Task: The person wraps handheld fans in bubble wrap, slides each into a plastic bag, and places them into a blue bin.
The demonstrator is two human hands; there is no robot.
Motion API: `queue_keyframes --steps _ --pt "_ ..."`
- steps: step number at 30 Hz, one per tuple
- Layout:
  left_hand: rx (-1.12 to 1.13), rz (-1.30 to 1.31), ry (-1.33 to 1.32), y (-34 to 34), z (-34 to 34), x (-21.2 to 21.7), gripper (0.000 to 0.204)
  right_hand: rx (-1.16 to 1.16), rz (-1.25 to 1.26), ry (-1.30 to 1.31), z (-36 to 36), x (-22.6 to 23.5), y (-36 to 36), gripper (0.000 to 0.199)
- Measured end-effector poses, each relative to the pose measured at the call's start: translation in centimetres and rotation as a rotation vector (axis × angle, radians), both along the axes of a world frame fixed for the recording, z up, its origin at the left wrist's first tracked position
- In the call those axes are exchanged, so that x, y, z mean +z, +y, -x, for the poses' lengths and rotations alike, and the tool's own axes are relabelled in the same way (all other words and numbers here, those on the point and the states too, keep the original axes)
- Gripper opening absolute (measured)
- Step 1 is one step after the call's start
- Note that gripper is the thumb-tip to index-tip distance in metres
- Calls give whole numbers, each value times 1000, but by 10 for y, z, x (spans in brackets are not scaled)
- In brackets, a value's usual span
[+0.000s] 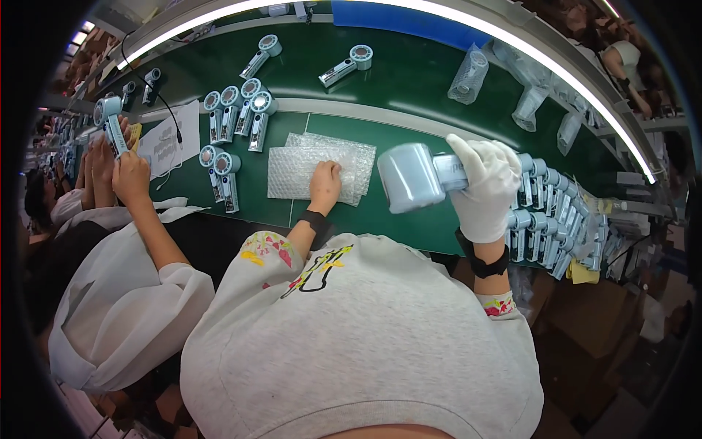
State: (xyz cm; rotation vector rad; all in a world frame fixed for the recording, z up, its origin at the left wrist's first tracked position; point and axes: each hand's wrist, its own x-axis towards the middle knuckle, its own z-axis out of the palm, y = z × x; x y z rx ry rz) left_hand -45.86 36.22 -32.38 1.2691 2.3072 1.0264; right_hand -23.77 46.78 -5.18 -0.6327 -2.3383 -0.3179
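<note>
My right hand point(486, 186), in a white glove, grips a light blue handheld fan point(413, 178) by its handle. The fan is raised above the bench, its large rounded head pointing left. My bare left hand point(325, 184) rests on a small stack of bubble wrap bags point(289, 174) in front of me. Its fingers are curled closed; whether they pinch the top bag is hidden. Left of the bags, several more handheld fans point(228, 183) lie on the green bench point(409, 230).
Rows of handheld fans point(541, 227) lie at the right. Wrapped fans point(468, 73) sit on the far green surface, with two bare fans point(347, 66) farther left. At my left, a co-worker's hand point(131, 175) holds a fan point(113, 128) near a paper sheet point(172, 143) and hanging cable.
</note>
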Motion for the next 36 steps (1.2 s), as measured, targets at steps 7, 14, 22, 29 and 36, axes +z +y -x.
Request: queue_keyframes --steps 7,14,22,29,36 --pt "70 -29 -411 6 3 3 17 -378 1941 50 12 -70 -23 43" --pt "12 235 -792 15 35 10 18 87 1711 -92 48 -207 -17 49" --pt "219 -27 -415 19 16 40 8 35 930 -739 67 -206 -15 53" --pt "-292 -180 105 12 -34 131 7 -79 1958 -471 71 -114 -9 47" --pt "-362 -418 165 39 -21 177 13 -103 2316 479 62 -72 -10 42"
